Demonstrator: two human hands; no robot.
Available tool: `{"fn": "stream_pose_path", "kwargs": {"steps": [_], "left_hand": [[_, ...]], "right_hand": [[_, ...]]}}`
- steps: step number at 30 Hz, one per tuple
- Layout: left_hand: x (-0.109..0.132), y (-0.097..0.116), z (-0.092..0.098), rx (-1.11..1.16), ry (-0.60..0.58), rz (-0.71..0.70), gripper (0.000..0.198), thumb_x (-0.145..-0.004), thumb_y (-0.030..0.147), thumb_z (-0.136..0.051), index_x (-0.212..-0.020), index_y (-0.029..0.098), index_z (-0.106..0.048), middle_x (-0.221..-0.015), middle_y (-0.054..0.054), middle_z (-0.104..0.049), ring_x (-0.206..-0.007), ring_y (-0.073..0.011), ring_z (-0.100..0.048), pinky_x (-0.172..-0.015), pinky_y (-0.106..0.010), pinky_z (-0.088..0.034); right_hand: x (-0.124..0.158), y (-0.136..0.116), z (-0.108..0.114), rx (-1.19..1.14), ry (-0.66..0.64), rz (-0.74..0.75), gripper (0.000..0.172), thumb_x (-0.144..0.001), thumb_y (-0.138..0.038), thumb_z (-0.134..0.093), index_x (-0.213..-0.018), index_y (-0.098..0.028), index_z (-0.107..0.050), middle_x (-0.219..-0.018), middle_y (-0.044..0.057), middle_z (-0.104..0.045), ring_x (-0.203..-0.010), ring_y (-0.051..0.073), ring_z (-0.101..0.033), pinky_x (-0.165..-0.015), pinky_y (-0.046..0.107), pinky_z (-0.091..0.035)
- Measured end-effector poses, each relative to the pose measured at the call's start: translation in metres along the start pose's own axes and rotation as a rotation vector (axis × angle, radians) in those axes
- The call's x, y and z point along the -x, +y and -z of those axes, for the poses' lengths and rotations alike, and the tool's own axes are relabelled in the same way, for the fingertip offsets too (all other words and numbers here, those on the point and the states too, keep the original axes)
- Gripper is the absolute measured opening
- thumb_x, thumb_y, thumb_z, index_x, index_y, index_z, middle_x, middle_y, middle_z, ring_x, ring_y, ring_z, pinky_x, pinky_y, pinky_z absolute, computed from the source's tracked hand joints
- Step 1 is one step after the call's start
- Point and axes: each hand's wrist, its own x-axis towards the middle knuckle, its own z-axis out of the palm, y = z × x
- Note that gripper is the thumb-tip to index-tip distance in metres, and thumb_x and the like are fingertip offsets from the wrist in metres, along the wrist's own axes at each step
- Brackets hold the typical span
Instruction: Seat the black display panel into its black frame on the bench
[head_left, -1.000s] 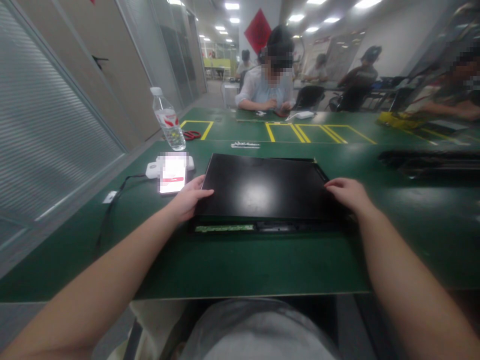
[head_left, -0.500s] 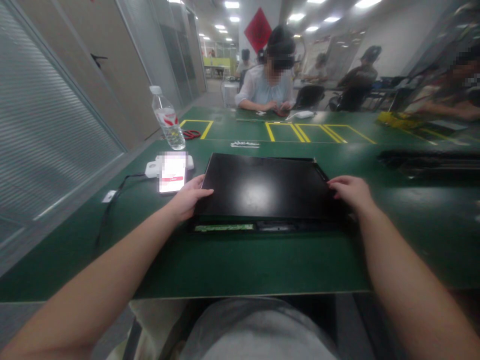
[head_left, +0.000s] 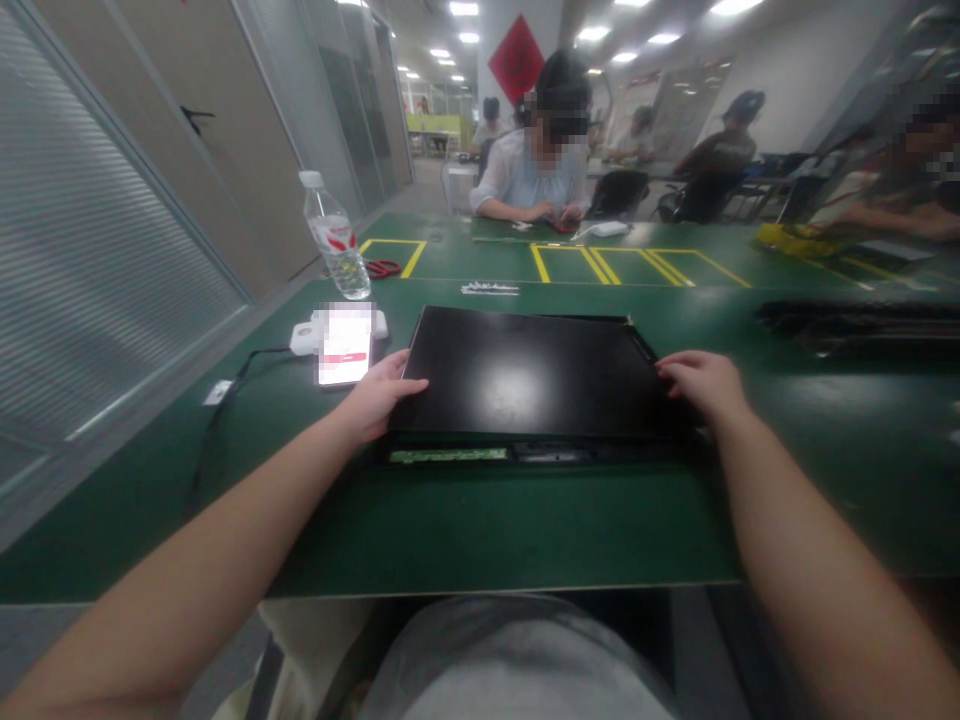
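A flat black screen panel (head_left: 517, 375) lies slightly askew over a black frame (head_left: 600, 455) on the green table. Along the near side of that frame shows a strip of green circuit board (head_left: 450, 455). My left hand (head_left: 382, 390) grips the panel's left edge, its thumb on top and its fingers beneath. At the right edge, my right hand (head_left: 701, 385) is closed, thumb and fingertips pinched at the rim. Whether those fingertips also touch the frame I cannot tell. Most of the frame is hidden under the panel.
To the left stand a lit phone (head_left: 345, 345) against a white power strip (head_left: 302, 340) with a black cord, and a water bottle (head_left: 337, 240). Red-handled scissors (head_left: 384, 268) and small white pieces (head_left: 489, 289) lie beyond. Black parts (head_left: 847, 325) rest at right. A person (head_left: 532, 170) sits opposite.
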Motion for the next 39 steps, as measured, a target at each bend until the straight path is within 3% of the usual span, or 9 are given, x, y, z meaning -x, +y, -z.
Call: {"fn": "stream_pose_path", "kwargs": {"steps": [10, 29, 39], "left_hand": [[0.0004, -0.0022, -0.0009, -0.030, 0.012, -0.034, 0.063, -0.060, 0.001, -0.082, -0.120, 0.015, -0.068, -0.112, -0.009, -0.081, -0.101, -0.0279, -0.078, -0.082, -0.035, -0.063], [0.0021, 0.0001, -0.0005, -0.025, -0.022, -0.023, 0.057, -0.068, 0.001, -0.080, -0.121, 0.016, -0.066, -0.117, -0.011, -0.080, -0.105, -0.0282, -0.078, -0.086, -0.035, -0.065], [-0.0016, -0.0024, 0.0034, -0.031, -0.023, -0.008, 0.066, -0.065, 0.002, -0.082, -0.127, 0.016, -0.066, -0.116, -0.012, -0.079, -0.102, -0.0283, -0.078, -0.085, -0.037, -0.065]], "right_hand": [[0.0033, -0.0036, -0.0003, -0.031, 0.006, -0.002, 0.014, -0.073, -0.018, -0.068, -0.079, -0.021, -0.080, -0.059, 0.001, -0.067, -0.050, 0.015, -0.061, -0.063, 0.030, -0.052], [-0.0035, 0.0038, -0.0005, -0.001, 0.000, 0.000, 0.011, -0.071, -0.024, -0.071, -0.076, -0.023, -0.080, -0.057, 0.001, -0.067, -0.051, 0.017, -0.061, -0.065, 0.033, -0.055], [0.0031, -0.0050, 0.0031, 0.010, -0.002, -0.021, 0.012, -0.070, -0.021, -0.069, -0.075, -0.022, -0.079, -0.062, 0.002, -0.070, -0.049, 0.016, -0.060, -0.062, 0.032, -0.055]]}}
